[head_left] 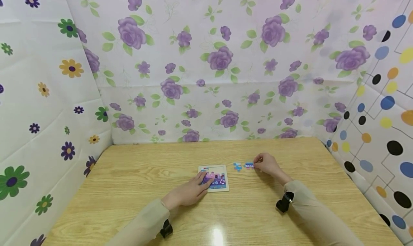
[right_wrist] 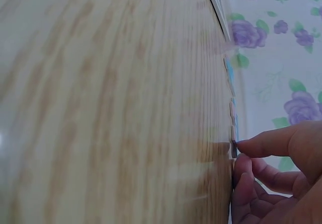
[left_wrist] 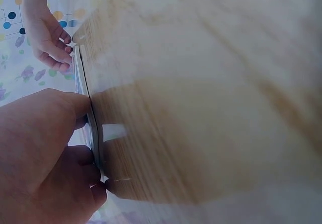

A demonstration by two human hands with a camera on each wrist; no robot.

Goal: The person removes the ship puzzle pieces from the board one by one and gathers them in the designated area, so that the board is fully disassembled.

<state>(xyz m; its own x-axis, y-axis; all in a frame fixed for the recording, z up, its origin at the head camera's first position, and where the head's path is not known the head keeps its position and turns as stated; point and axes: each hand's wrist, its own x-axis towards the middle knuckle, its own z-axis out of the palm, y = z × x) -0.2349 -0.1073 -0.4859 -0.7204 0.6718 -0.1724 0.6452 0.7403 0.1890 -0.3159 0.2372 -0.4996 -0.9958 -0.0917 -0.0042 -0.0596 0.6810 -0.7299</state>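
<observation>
A square jigsaw puzzle board (head_left: 227,181) with a pale frame lies on the table, its purple, pink and blue picture partly filled in. My left hand (head_left: 190,193) rests on its left side, fingers spread over the picture and covering part of it. To the right of the board, my right hand (head_left: 267,164) pinches a small purple-and-blue puzzle piece (head_left: 248,165) at its right end, low at the tabletop. In the right wrist view, thumb and fingertips meet at the edge of a dark piece (right_wrist: 234,149). Light-blue puzzle pieces (head_left: 237,166) lie between board and right hand.
The wooden table (head_left: 145,167) reaches back to a curtain with purple roses (head_left: 221,58). Patterned cloths hang at the left and right sides. A black wrist camera (head_left: 284,203) sits on the right sleeve, another camera (head_left: 166,228) on the left.
</observation>
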